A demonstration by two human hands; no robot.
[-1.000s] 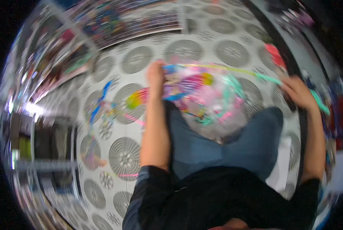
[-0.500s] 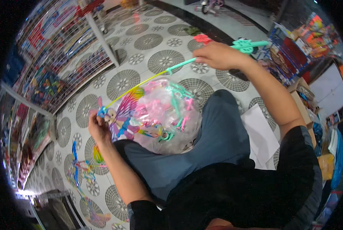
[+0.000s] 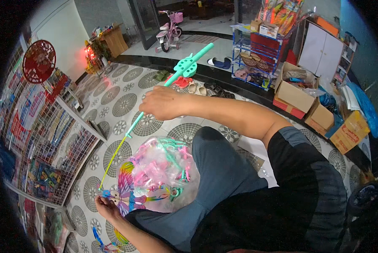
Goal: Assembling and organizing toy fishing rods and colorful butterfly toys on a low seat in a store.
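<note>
My right hand is closed around the handle of a mint-green toy fishing rod, with its round green reel just beyond the knuckles. A thin yellow strand runs from the rod's far end down to my left hand. The left fingers pinch at the strand's lower end, beside the head of a rainbow-winged rabbit kite; whether they also grip the kite is hidden. Between the kite and my knee lies a clear plastic bag full of pink and green plastic parts.
More colourful kite pieces lie on the patterned tile floor at the lower left. A wire display rack stands at left. White sheets lie by my right leg. Cardboard boxes, a blue shelf and shoes are further off.
The view has swung up toward the doorway. The rod has tilted from nearly level to steeply upright, right hand above left. The yellow strand still joins it to my left hand, now slightly bowed.
</note>
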